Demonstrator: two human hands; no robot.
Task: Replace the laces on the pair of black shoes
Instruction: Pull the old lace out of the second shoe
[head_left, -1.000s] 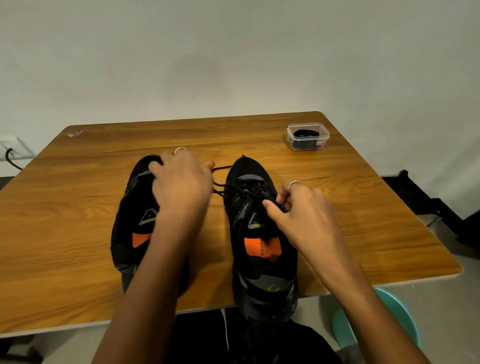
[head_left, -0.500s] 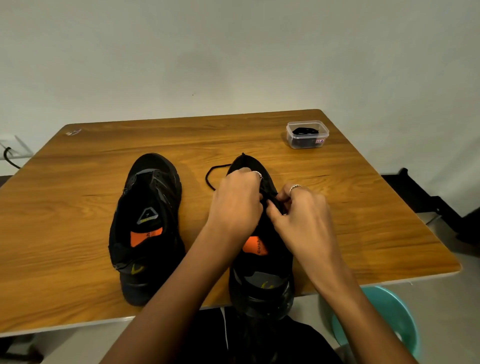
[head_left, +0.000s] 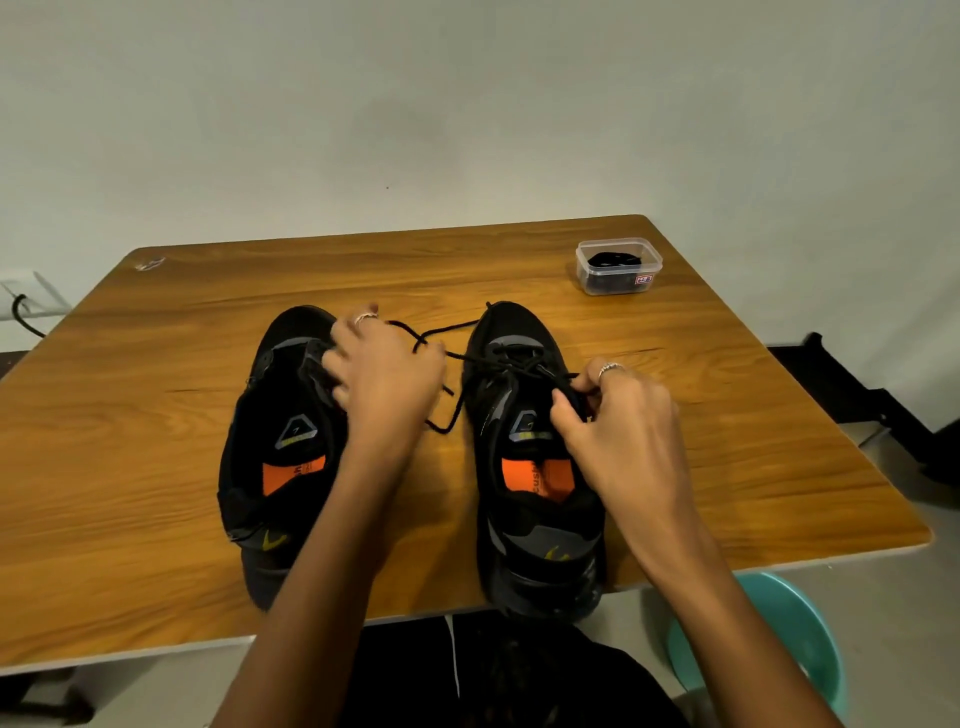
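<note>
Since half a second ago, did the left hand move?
Yes. The left hand went left, pulling the lace away from the right shoe and over the left shoe.

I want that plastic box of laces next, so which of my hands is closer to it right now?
Right. Your right hand is at the right shoe, nearer the plastic box at the table's far right. Your left hand is over by the left shoe, farther away.

Two shoes (head_left: 280, 447) (head_left: 530, 467) sit side by side on a table (head_left: 130, 415); a lidded container (head_left: 618, 266) lies at two o'clock.
</note>
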